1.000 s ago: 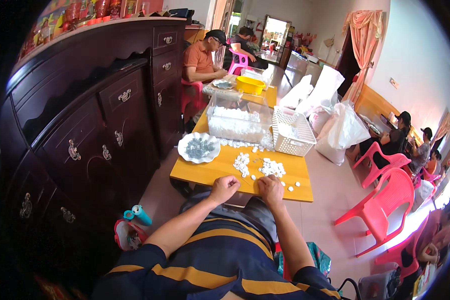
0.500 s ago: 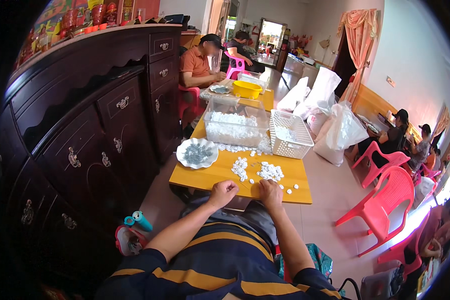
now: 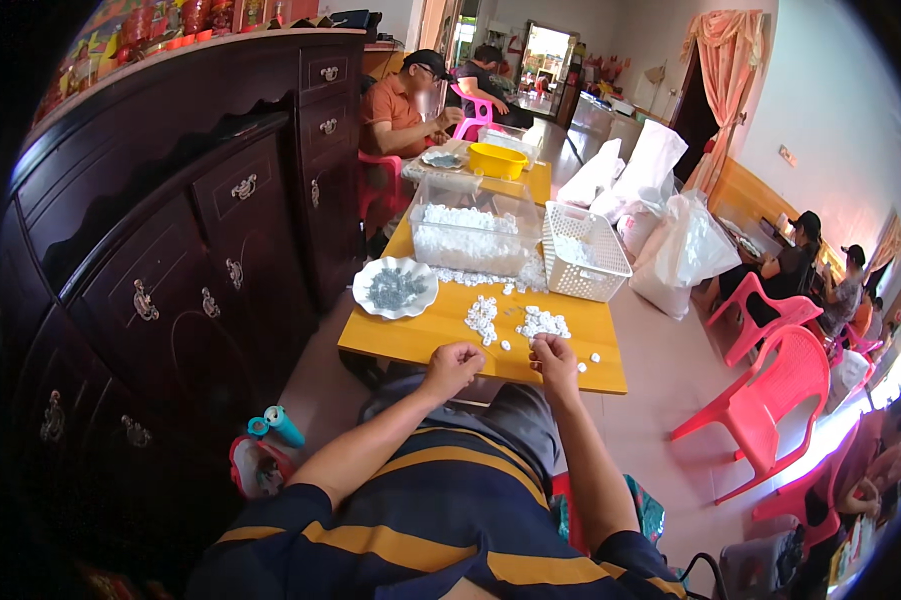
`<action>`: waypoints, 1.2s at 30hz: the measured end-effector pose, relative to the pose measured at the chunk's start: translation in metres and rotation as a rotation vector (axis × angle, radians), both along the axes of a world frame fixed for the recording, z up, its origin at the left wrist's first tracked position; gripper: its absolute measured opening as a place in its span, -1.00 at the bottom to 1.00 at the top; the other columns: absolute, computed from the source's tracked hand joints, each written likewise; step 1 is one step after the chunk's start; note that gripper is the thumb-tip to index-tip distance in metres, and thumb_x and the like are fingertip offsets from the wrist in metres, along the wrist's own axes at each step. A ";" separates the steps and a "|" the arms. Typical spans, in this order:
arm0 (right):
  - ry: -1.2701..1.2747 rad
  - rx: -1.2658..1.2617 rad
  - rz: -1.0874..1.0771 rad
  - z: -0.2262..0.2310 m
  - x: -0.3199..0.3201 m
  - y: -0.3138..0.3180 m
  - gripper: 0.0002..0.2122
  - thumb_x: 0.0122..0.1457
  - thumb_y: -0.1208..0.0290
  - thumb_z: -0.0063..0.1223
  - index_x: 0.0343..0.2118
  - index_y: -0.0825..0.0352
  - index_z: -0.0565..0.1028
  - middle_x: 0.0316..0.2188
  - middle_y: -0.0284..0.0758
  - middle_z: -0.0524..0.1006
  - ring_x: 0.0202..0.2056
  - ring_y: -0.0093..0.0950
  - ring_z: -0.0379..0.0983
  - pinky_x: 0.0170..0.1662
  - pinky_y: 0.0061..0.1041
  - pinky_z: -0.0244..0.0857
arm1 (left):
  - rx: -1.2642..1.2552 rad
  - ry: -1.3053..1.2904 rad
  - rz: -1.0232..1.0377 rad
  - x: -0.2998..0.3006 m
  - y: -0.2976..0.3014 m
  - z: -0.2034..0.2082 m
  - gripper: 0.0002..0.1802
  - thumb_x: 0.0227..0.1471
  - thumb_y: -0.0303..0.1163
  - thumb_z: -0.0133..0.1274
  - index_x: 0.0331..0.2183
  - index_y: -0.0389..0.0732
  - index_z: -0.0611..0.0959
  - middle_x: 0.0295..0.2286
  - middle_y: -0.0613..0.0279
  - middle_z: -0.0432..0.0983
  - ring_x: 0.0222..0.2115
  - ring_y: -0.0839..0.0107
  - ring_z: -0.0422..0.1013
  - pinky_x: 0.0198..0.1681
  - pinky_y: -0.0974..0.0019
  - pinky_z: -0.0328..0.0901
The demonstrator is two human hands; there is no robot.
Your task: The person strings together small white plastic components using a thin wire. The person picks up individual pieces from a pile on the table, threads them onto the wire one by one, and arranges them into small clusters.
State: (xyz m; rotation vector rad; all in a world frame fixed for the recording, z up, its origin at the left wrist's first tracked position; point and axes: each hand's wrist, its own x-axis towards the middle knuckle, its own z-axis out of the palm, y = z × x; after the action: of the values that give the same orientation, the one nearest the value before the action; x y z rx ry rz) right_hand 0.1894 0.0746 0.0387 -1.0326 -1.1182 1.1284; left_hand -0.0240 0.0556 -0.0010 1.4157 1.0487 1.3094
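Fingers [image 3: 544, 348] near white pieces [image 3: 545, 322]; dish [image 3: 396, 312]: grey bits [image 3: 395, 287].

Right heap [image 3: 546, 322]: small white roundish pieces, loosely piled, just beyond the right hand [image 3: 554, 358]. Left heap [image 3: 482, 318]: similar, narrower, beyond and slightly right of the left hand [image 3: 456, 368]. Single piece [image 3: 506, 345] between hands. Two strays [image 3: 595, 357] rightward of the right hand. From where I stand, contact unclear.

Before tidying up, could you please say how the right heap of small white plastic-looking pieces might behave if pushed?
The loose heap would probably scatter, perhaps sliding on the smooth yellow tabletop; such small pieces are likely light.
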 end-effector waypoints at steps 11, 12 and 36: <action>0.088 -0.087 0.192 -0.029 -0.016 -0.039 -0.81 0.23 0.46 0.14 -0.13 0.38 0.50 -0.42 -0.42 0.54 -0.44 -0.64 0.43 -0.31 -0.65 0.33 | 0.048 -0.011 -0.105 0.015 -0.012 0.018 -0.85 0.17 -0.39 0.09 -0.37 -0.26 0.65 -0.53 0.42 0.51 -0.60 0.70 0.34 -0.54 0.55 0.27; 0.077 -0.100 0.188 -0.029 -0.017 -0.039 -0.82 0.24 0.46 0.14 -0.13 0.38 0.50 -0.42 -0.42 0.54 -0.44 -0.64 0.43 -0.31 -0.65 0.33 | 0.061 0.006 -0.100 0.015 -0.012 0.019 -0.85 0.17 -0.39 0.08 -0.37 -0.26 0.65 -0.52 0.43 0.51 -0.60 0.70 0.34 -0.54 0.55 0.27; 0.058 -0.055 0.171 -0.040 -0.022 -0.038 -0.92 0.16 0.55 0.19 -0.31 0.38 0.55 -0.49 -0.43 0.56 -0.50 -0.67 0.42 -0.42 -0.68 0.27 | 0.234 0.244 0.009 0.018 -0.015 0.015 -0.88 0.11 -0.45 0.15 -0.41 -0.30 0.68 -0.58 0.36 0.58 -0.59 0.65 0.43 -0.51 0.48 0.33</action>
State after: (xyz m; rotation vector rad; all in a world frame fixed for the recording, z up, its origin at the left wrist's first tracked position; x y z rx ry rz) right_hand 0.1675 0.0363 -0.0010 -0.9543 -1.1512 1.3232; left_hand -0.0058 0.0407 0.0139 1.7835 1.0870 1.3229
